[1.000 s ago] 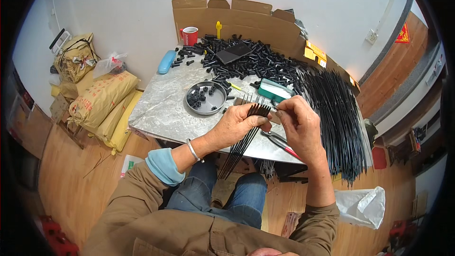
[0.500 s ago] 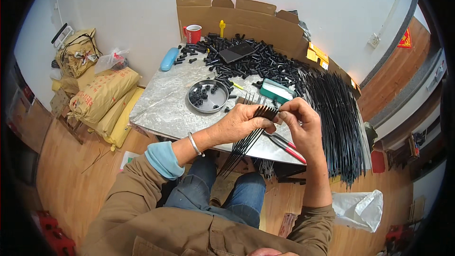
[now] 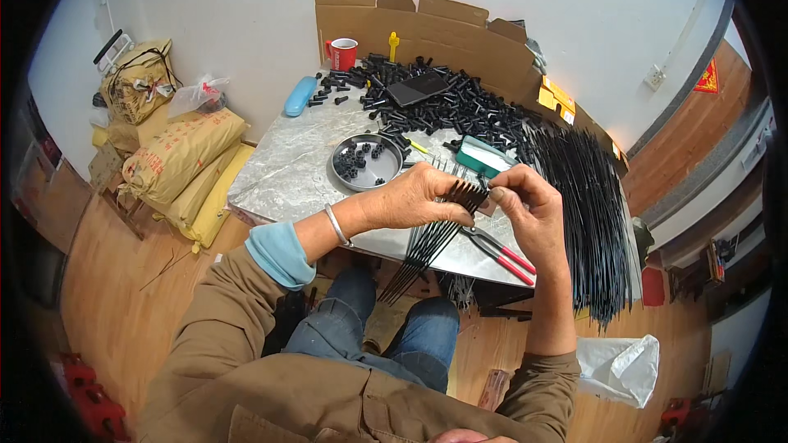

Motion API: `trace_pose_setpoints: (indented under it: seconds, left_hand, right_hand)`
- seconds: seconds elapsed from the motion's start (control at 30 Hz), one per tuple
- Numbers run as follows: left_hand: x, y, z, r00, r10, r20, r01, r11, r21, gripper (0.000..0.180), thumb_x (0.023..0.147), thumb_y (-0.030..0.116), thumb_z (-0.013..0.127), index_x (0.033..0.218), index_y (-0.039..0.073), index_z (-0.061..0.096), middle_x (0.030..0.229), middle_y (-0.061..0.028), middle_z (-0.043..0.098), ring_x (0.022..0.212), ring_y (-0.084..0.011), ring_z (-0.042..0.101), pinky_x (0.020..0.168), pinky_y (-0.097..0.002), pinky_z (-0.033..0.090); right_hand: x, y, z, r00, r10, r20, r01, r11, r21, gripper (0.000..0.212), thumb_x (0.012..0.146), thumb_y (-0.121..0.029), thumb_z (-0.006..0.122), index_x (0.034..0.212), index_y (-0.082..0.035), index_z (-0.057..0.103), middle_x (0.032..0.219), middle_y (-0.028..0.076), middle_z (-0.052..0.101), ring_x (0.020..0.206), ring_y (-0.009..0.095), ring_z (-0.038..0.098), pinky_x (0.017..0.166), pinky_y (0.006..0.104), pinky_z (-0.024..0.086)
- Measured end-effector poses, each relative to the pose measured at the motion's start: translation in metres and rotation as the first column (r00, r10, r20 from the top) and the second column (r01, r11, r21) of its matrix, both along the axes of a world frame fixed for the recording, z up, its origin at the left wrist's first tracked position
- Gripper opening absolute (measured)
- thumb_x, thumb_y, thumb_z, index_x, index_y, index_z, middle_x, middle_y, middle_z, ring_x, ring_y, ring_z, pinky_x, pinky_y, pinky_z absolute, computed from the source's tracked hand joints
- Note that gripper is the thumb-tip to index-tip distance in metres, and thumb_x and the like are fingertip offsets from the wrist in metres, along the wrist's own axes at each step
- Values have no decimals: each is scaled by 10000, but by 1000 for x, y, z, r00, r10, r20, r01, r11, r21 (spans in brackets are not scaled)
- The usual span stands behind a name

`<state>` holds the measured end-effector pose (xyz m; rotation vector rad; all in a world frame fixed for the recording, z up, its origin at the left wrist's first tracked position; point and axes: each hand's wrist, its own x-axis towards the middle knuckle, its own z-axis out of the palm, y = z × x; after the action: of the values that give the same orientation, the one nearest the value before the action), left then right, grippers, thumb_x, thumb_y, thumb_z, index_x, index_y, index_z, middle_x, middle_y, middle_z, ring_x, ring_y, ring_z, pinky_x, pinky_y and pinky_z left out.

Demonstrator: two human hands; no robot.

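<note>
"Holding anything, were the two hands?"

"The left hand (image 3: 414,197) was closed around a fan of thin black rods (image 3: 425,248), which slanted down past the edge of the bench (image 3: 271,164). The right hand (image 3: 533,209) had thumb and forefinger pinched together just beside the rods' upper ends; I couldn't tell whether a small piece sat between them."

"And around them?"

"Red-handled pliers (image 3: 515,270) lay near the right hand, and a round metal dish (image 3: 382,166) held small black parts (image 3: 351,162) beyond the left."
</note>
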<state>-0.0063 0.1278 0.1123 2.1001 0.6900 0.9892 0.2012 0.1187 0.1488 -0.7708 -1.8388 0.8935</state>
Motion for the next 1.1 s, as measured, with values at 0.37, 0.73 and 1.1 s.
trace_pose_setpoints:
  seconds: [0.37,0.73,1.1]
  left_hand:
    - [-2,3,-2,1000,-22,-23,21,999,-30,215,822,149,708,1014,52,706,879,-56,724,846,-116,675,799,-278,515]
    - [5,0,-8,992,-94,83,107,980,-167,191,866,150,669,1025,46,692,936,-40,715,900,-98,648,852,-278,502]
    - [9,4,-6,998,-58,-7,58,998,-39,183,821,147,706,981,58,707,885,-38,723,842,-102,666,788,-275,507]
  right_hand:
    - [-6,-9,8,982,-86,167,52,978,200,77,874,-39,642,882,29,610,796,8,575,723,67,526,647,212,443]
    - [-8,-14,11,942,-243,231,104,867,487,80,806,69,629,879,40,613,757,64,583,653,105,569,600,223,455]
    - [-4,-13,-2,980,-181,84,154,955,255,57,812,32,650,864,24,628,769,71,624,650,120,592,590,247,473]
